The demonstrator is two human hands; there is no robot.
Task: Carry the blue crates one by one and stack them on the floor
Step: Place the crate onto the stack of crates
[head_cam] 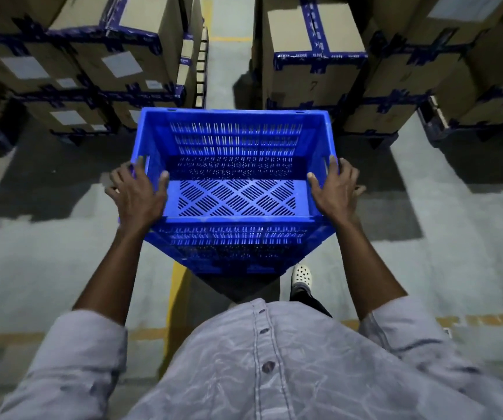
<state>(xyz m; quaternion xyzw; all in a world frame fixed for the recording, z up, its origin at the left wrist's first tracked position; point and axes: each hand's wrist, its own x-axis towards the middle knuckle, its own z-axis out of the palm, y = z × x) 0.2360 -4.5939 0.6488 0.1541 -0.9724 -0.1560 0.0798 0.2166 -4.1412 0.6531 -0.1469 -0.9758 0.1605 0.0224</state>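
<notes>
1. We see the left hand (136, 194) clamped on the left side rim of a blue rectangular plastic crate with slotted walls and a perforated base (235, 140). The thumb is hooked inside the wall and the fingers are spread down its outer face.
2. The right hand (336, 190) grips the right side rim the same way, thumb inside and fingers outside.
3. Both forearms are bare, reaching out from the rolled-up sleeves of a pale grey buttoned shirt (274, 374).
4. The crate sits level between the two hands, straight in front of the body, open side up and with nothing in it.
5. Under its near rim we see more blue slotted wall running down towards the floor. We cannot tell whether that belongs to this crate alone or to others beneath it.
6. A white perforated clog (302, 275) shows just beside the lower right corner of the blue plastic, on the grey concrete floor (426, 222).
7. A painted yellow line (177, 286) runs along the floor under the crate's left side.
8. Beyond the crate stand brown cardboard boxes bound with dark blue tape, one stack on the left (117, 47) and one on the right (314, 71), with a narrow aisle between them.
</notes>
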